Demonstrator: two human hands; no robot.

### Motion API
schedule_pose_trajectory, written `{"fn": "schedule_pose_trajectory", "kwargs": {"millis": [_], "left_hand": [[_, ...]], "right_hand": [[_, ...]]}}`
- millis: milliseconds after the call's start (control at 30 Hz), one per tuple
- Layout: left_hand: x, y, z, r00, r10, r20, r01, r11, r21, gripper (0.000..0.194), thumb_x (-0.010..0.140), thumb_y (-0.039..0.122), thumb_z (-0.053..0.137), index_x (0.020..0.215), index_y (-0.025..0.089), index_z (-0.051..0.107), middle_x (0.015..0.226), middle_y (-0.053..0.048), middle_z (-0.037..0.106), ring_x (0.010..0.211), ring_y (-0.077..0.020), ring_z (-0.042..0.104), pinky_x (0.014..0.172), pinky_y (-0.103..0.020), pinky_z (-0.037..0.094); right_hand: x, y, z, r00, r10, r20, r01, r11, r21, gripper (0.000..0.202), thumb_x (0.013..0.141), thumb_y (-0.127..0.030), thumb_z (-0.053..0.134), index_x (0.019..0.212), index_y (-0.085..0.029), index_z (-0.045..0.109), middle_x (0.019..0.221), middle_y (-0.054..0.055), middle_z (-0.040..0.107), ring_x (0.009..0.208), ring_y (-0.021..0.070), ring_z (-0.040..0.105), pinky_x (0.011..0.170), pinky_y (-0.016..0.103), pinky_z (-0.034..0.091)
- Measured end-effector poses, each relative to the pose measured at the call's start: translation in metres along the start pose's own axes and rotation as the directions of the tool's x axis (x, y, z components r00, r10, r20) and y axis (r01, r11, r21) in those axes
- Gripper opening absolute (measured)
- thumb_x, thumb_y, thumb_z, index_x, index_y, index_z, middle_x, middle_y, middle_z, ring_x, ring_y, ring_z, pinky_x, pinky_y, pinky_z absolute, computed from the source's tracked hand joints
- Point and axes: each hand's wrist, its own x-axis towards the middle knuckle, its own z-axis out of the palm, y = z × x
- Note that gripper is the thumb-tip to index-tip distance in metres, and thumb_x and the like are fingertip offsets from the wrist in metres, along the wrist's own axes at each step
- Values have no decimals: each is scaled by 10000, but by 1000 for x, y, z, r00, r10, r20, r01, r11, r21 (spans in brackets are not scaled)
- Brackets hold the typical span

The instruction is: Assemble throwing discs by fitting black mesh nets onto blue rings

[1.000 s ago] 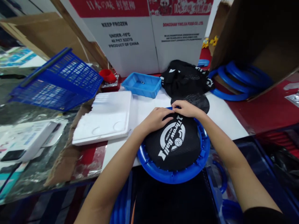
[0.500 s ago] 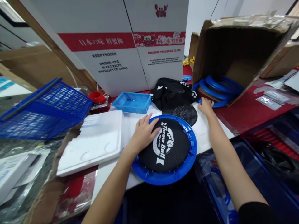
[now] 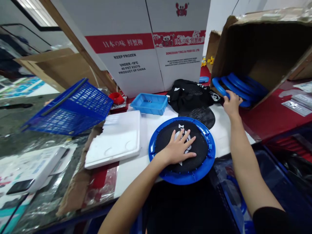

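Note:
A round black mesh disc (image 3: 163,143) set in a blue plastic ring (image 3: 211,152) lies at the near edge of the white work surface. My left hand (image 3: 180,148) rests flat on the mesh with its fingers spread, covering part of the white print. At the mouth of a cardboard box on the right, my right hand (image 3: 231,101) has its fingers curled round a blue ring (image 3: 219,87). More blue rings (image 3: 253,85) lie inside that box. Black mesh covers (image 3: 190,92) are heaped behind the disc, one spread flat.
A light blue tray (image 3: 151,103), a white foam slab (image 3: 114,138) and a tilted blue basket (image 3: 73,112) stand left. A large white carton (image 3: 136,78) backs the surface. The open cardboard box (image 3: 224,52) is at right, with a blue crate (image 3: 270,175) below it.
My left hand has slid from the disc's left rim onto its middle. My right hand has moved to a blue ring, which now stands raised at the box's mouth. The view has shifted left.

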Motion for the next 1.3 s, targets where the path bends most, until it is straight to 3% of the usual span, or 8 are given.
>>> {"fn": "schedule_pose_trajectory", "kwargs": {"millis": [300, 533, 667, 767, 900, 1000, 1167, 1300], "left_hand": [[1, 13, -20, 1000, 25, -18, -25, 1000, -3, 770, 1134, 669, 533, 1765, 236, 445, 1913, -179, 158, 1792, -424, 30, 1422, -705, 51], [32, 30, -35, 980, 197, -11, -187, 943, 275, 459, 1167, 319, 522, 1598, 193, 620, 1728, -174, 543, 1655, -378, 450, 1360, -603, 354], [36, 42, -49, 994, 97, 56, -111, 934, 340, 428, 1088, 346, 651, 1469, 152, 680, 1486, -206, 703, 1265, -394, 748, 1052, -504, 599], [33, 50, -59, 987, -2, 160, -47, 954, 296, 411, 1056, 342, 677, 1428, 168, 694, 1349, -192, 781, 1137, -385, 800, 911, -451, 624], [34, 46, -63, 970, -76, 230, 13, 964, 265, 287, 1073, 372, 644, 1250, 203, 795, 1221, -169, 832, 1088, -380, 813, 863, -422, 610], [37, 30, -55, 995, -22, 97, -1, 974, 225, 295, 1127, 360, 562, 1198, 222, 813, 1190, -137, 831, 1070, -335, 803, 857, -389, 591], [34, -17, -40, 966, -14, -257, 73, 973, 221, 245, 1134, 329, 568, 1197, 185, 755, 1280, -149, 746, 1035, -307, 758, 784, -384, 557], [25, -54, -40, 921, 124, -369, -54, 980, 194, 89, 1051, 182, 641, 1089, 181, 722, 1194, -133, 728, 1095, -295, 704, 902, -390, 553]], "right_hand": [[-3, -30, 12, 945, -180, -274, 285, 864, 415, 512, 1129, -479, 384, 1542, -246, 576, 1532, 147, 671, 1462, 344, 634, 1267, 597, 461], [-32, -70, 27, 965, -263, -13, 255, 919, 300, 510, 1053, -386, 522, 1537, -240, 591, 1542, 175, 685, 1450, 422, 609, 1280, 679, 401], [-42, -78, 36, 909, -380, 170, 324, 903, 283, 570, 1038, -331, 544, 1592, -198, 570, 1526, 209, 675, 1410, 436, 613, 1227, 661, 470], [-45, -80, 44, 842, -445, 305, 370, 888, 274, 652, 1028, -291, 545, 1666, -164, 508, 1563, 233, 632, 1399, 449, 605, 1214, 669, 492], [-46, -85, 46, 842, -443, 308, 385, 894, 231, 692, 997, -246, 579, 1679, -163, 503, 1644, 254, 538, 1481, 489, 520, 1231, 731, 455], [-49, -92, 36, 821, -521, 234, 453, 844, 288, 567, 986, -243, 623, 1552, -203, 636, 1726, 216, 475, 1586, 492, 410, 1289, 763, 373], [-57, -111, 10, 737, -660, 147, 465, 653, 598, 177, 1047, -369, 648, 1053, -282, 802, 1551, 112, 675, 1504, 393, 547, 1301, 689, 416], [-69, -124, -1, 574, -781, 247, 416, 538, 733, 250, 1027, -486, 725, 928, -279, 823, 1556, 90, 693, 1554, 390, 525, 1356, 664, 363]]}}
